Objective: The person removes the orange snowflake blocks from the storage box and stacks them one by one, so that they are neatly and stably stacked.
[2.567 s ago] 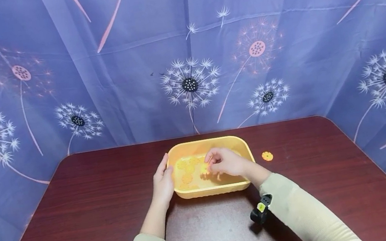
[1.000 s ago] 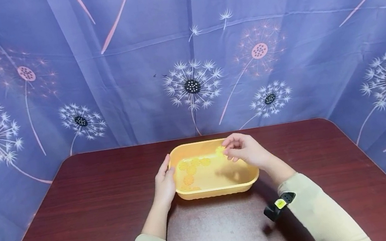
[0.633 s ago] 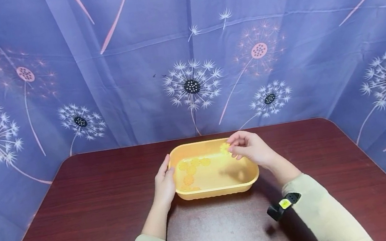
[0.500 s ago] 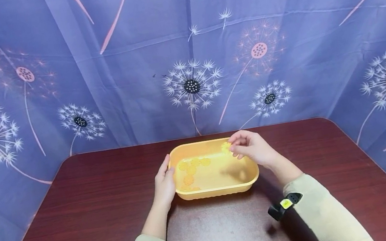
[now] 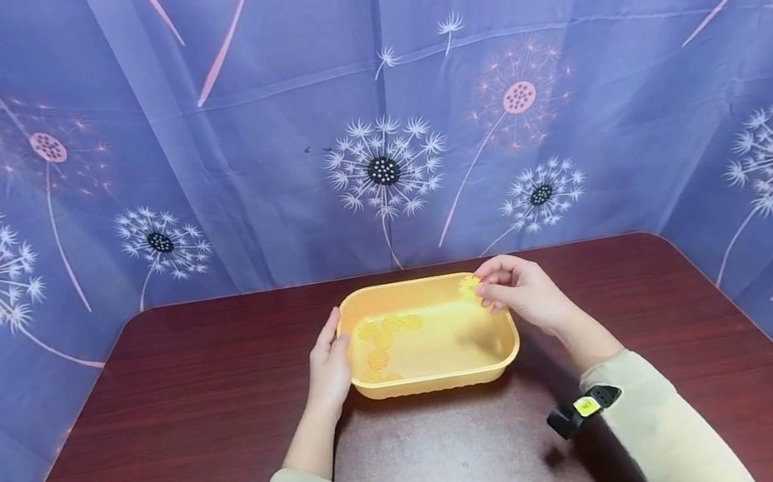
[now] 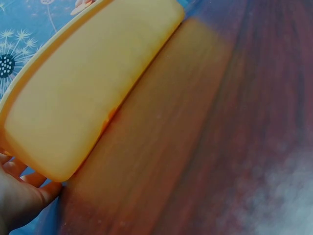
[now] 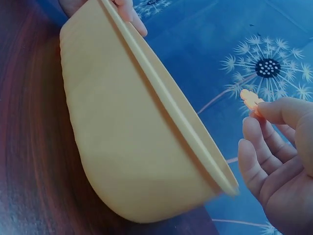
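A yellow plastic basin (image 5: 439, 383) stands on the table, with several flat flower-shaped yellow-orange pieces (image 5: 378, 358) lying in its left part. My left hand (image 5: 329, 372) holds the basin's left end, thumb over the rim and fingers along the outside wall. Between thumb and forefinger, my right hand (image 5: 527, 294) pinches another flower-shaped piece (image 5: 470, 287) above the basin's right rear corner. In the right wrist view this piece (image 7: 250, 100) is beyond the rim, and the other fingers are loosely bent. Table behind the right hand is hidden.
The dark red wooden table (image 5: 198, 439) extends on both sides of the basin. A blue curtain (image 5: 268, 167) with dandelion prints hangs right behind its far edge. Both sleeves carry black wrist straps (image 5: 585, 410).
My right hand has moved right and slightly up with the pinched piece, from over the basin's middle to its right rear corner. The left hand keeps its hold on the basin.
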`<state>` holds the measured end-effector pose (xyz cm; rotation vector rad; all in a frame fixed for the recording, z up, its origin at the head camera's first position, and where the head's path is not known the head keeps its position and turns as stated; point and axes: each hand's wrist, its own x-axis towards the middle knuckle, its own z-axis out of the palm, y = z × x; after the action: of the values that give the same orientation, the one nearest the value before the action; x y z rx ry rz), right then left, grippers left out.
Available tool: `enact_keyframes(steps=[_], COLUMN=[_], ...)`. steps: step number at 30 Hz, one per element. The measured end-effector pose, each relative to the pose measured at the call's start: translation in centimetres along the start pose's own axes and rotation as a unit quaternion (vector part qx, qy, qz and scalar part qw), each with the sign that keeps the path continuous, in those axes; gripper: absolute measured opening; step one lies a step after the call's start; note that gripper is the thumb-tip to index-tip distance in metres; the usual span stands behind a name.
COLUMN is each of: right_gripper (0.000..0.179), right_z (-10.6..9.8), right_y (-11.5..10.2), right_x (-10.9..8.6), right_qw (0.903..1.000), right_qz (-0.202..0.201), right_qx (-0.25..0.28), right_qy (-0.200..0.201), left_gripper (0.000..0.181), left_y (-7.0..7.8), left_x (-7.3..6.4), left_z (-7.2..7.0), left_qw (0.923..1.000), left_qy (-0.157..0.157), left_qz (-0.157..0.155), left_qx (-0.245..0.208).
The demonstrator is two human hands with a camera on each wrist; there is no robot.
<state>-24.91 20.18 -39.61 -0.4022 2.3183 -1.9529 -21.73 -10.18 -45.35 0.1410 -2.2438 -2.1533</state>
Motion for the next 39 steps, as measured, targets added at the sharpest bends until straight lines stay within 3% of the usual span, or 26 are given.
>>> enact_keyframes(steps=[12,18,39], right_gripper=[0.028,0.016,0.014], right_z=[-1.2,-1.6,-2.9], right_y=[0.8,1.6,4.3], right_x=[-1.1,-1.8,-3.2], right_qw=[0.9985,0.9945,0.9789], right_qz=[0.005,-0.008,-0.024], right_qx=[0.044,0.094,0.157], right_qy=[0.033,0.046,0.129], left_gripper=[0.05,0.049,0.05], left_y=[-0.2,-0.2,0.1], left_x=[0.1,0.1,0.1], left_z=[-0.1,-0.1,-0.1], left_qw=[1.0,1.0,0.9999], left_qy=[-0.001,-0.005,-0.001], left_qz=[-0.004,-0.005,-0.008], left_qx=[-0.001,0.001,0.012])
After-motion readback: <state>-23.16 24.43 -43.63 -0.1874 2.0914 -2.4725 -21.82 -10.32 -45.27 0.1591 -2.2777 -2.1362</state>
